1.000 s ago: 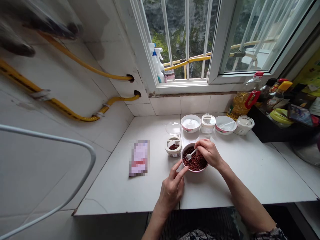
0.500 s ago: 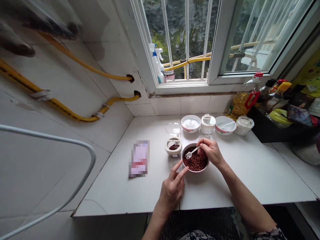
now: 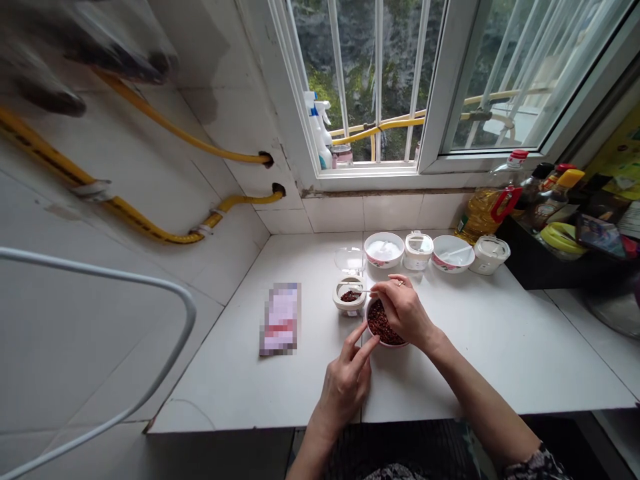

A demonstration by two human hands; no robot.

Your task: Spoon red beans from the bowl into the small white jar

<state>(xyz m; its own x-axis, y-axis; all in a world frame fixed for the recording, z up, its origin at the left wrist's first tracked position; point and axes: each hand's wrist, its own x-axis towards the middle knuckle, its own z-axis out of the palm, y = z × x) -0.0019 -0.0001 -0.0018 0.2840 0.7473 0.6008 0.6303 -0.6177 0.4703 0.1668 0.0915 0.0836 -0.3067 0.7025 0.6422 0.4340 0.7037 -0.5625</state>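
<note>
Right hand (image 3: 399, 310): fingers and thumb closed in a pinch on a slim white spoon (image 3: 361, 291), whose far end I see at the opening of a cream jar (image 3: 349, 309); from this height its load, if any, is too small for me to judge. Left hand (image 3: 347, 383): partly open, two fingers extended against the near-left rim of a pink-edged bowl (image 3: 393, 345), gripping nothing that I can see. The bowl, partly covered by the right hand, contains reddish-brown granules (image 3: 383, 327) and stands on the white desk (image 3: 225, 387), between its near and back edges. The jar, just beside the bowl toward the desk's left edge, holds similar granules; its clear lid (image 3: 350, 259) is raised. Nearer that left edge I note a flat purple packet (image 3: 281, 320), blurred by pixelation. Along the back edge, left to right: a bowl of white material (image 3: 384, 250), a lidded jar (image 3: 419, 259), a flowered bowl (image 3: 451, 265) and a second lidded jar (image 3: 490, 259).
</note>
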